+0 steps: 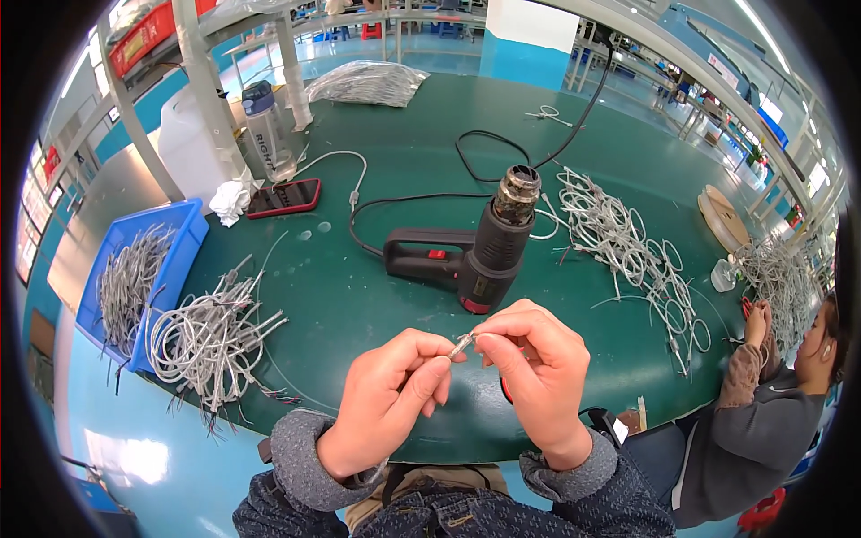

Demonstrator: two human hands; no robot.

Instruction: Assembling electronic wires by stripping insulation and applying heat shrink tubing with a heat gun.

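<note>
Over the near edge of the green table, my left hand [387, 394] and my right hand [541, 375] meet with fingertips almost touching. Both pinch a short grey cable piece [461, 344] with a silvery, frayed-looking end; its finer detail is too small to make out. The left thumb and forefinger hold one side, the right thumb and forefinger the other. Just beyond them a black heat gun [495, 255] stands with its metal nozzle pointing up. A bit of something red shows under my right hand, mostly hidden.
Left: a blue bin [192, 235] of cut cables, a grey cable bundle [211, 336], a phone [283, 198], a bottle [269, 134]. Right: looped cables [619, 242], a spool [722, 220], and a seated co-worker [758, 439] handling cables. The heat gun's black cord [404, 199] crosses the table.
</note>
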